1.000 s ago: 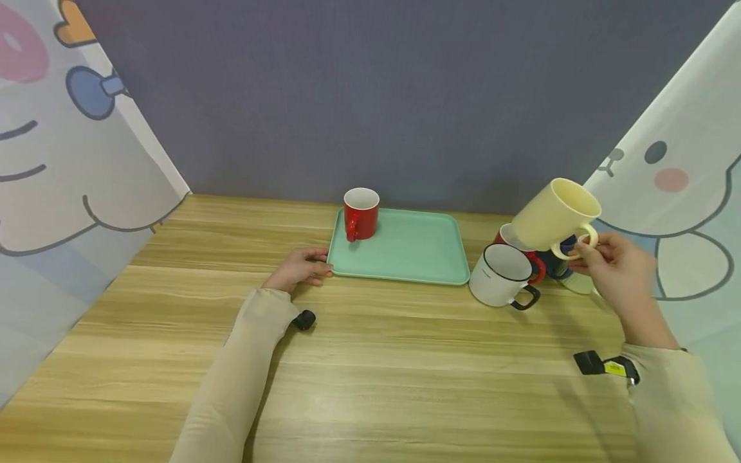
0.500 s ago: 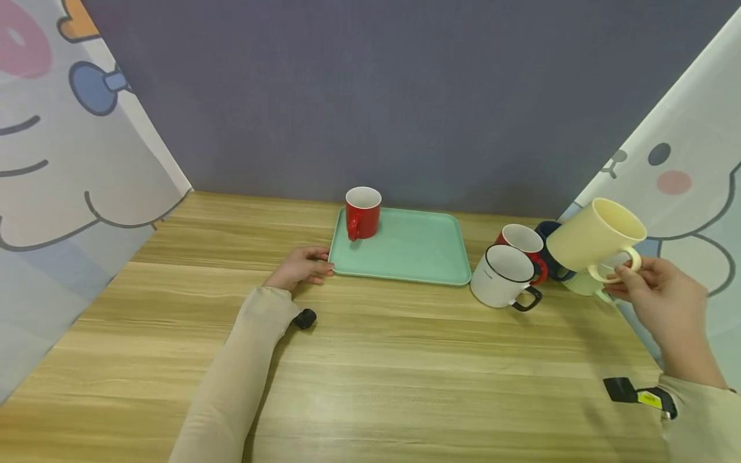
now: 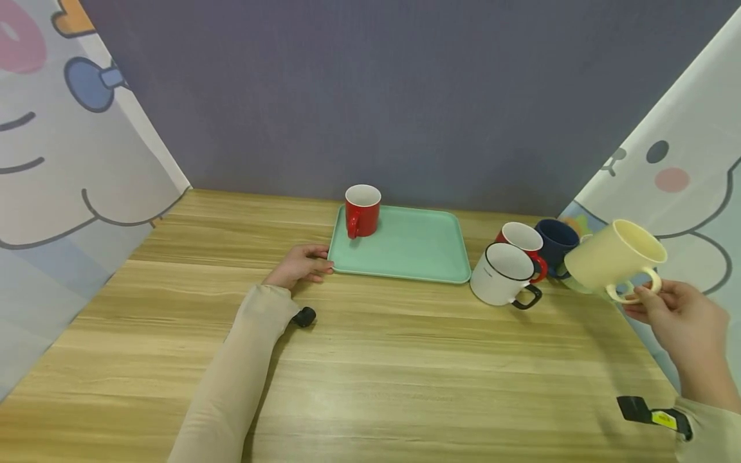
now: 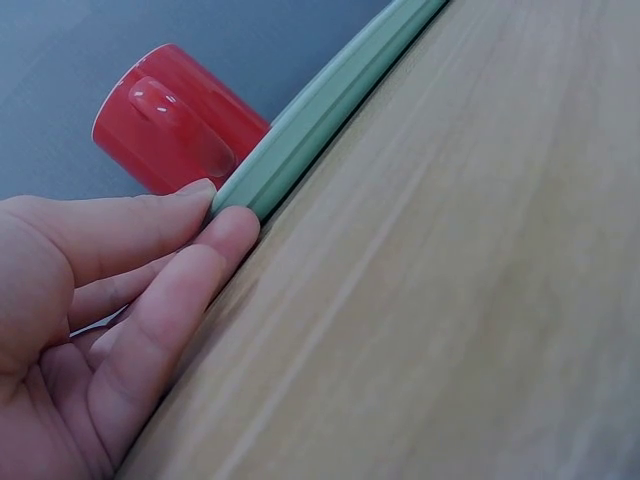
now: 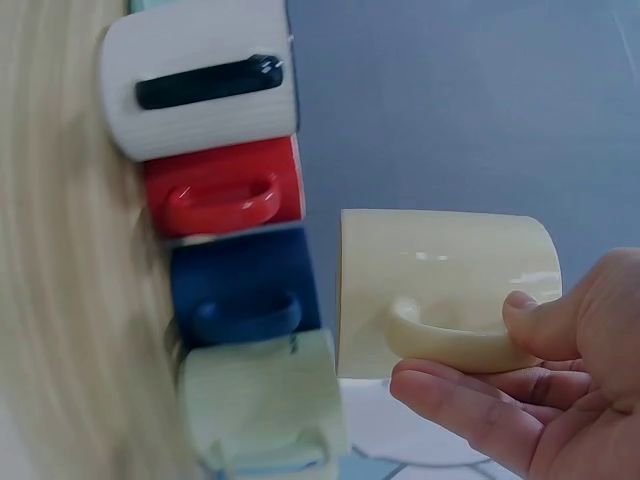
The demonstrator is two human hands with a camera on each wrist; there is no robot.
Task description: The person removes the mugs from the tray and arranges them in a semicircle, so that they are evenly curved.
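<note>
You're holding the yellow mug (image 3: 612,257) aloft, tilted.
Right hand (image 3: 686,321) is pinching its handle (image 5: 450,348); left hand (image 3: 296,266) is pinching the green tray (image 3: 413,251) by its near-left corner.

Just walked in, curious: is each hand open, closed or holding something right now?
Left hand: holding the mint-green, rectangular, plastic-looking tray by its edge.
Right hand: holding the pale-yellow, cylindrical, ceramic-looking mug by its handle.
</note>
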